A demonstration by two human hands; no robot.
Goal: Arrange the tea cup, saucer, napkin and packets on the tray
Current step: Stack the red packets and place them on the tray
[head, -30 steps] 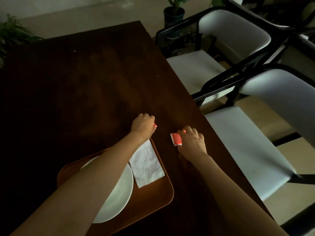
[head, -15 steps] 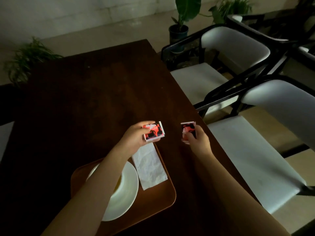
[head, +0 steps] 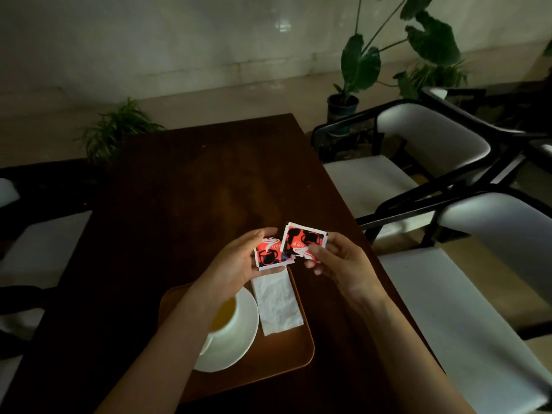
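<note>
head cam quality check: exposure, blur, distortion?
Head view: underexposed, the dark table nearly loses detail; the red packets and white napkin stand out; the cup is partly hidden by the left forearm; the left hand looks slightly soft; wide-angle bending shows on the chairs.

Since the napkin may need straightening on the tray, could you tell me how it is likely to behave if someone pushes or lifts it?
The napkin looks thin and creased, so it would probably flop and fold when lifted. Lying flat on the smooth tray, it likely slides or bunches under a push. It seems very light; a passing hand might shift it.
</note>
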